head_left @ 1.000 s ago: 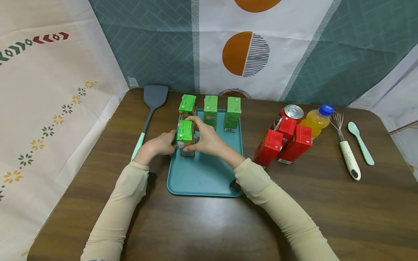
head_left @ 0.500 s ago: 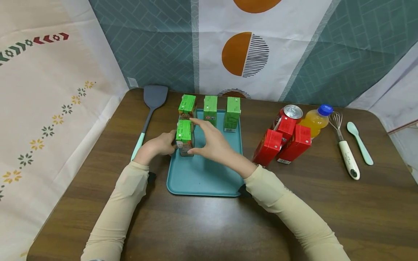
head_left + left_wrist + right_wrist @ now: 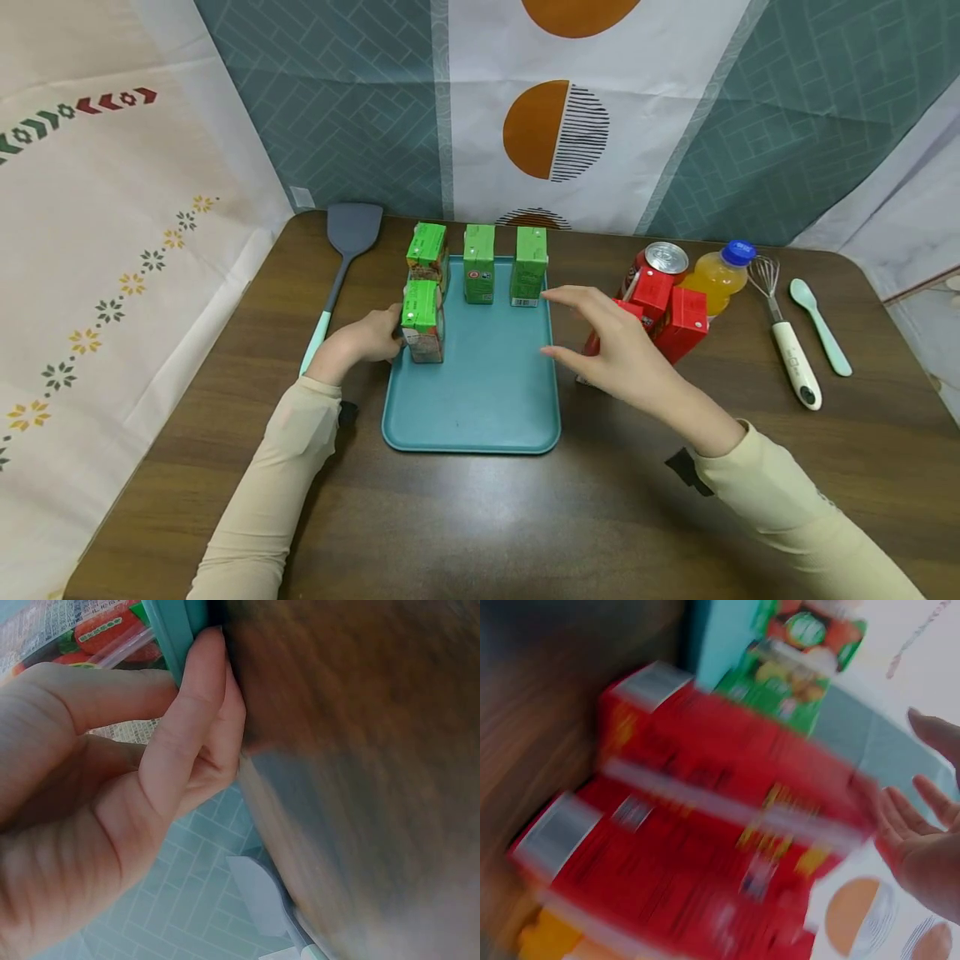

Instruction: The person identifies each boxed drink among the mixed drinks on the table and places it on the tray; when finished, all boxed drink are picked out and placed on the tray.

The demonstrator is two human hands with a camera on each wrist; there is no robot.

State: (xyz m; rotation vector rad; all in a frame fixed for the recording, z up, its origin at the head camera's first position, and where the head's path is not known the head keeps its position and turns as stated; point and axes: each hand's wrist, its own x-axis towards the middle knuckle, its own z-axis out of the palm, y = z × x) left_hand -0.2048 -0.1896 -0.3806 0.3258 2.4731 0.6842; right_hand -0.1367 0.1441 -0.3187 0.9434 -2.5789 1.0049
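On the blue-green tray (image 3: 480, 400) stand several upright green drink cartons. One carton (image 3: 422, 321) is at the tray's left edge, with another carton (image 3: 427, 254) just behind it. My left hand (image 3: 367, 337) pinches the tray's left rim beside the front carton, as the left wrist view shows. My right hand (image 3: 622, 350), thumb and fingers spread apart, holds nothing. It hovers between the tray's right edge and the red drink cartons (image 3: 682, 325), partly hiding the nearest one in the head view. Two red cartons (image 3: 727, 765) show blurred in the right wrist view.
A red can (image 3: 663, 260) and an orange-drink bottle (image 3: 716, 279) with a blue cap stand behind the red cartons. Further right lie a whisk (image 3: 795, 358) and a pale green spoon (image 3: 821, 325). A grey spatula (image 3: 348, 242) lies left of the tray.
My right hand has let go of the front left green carton and moved right, past the tray's edge to the red cartons. My left hand has stayed at the tray rim.
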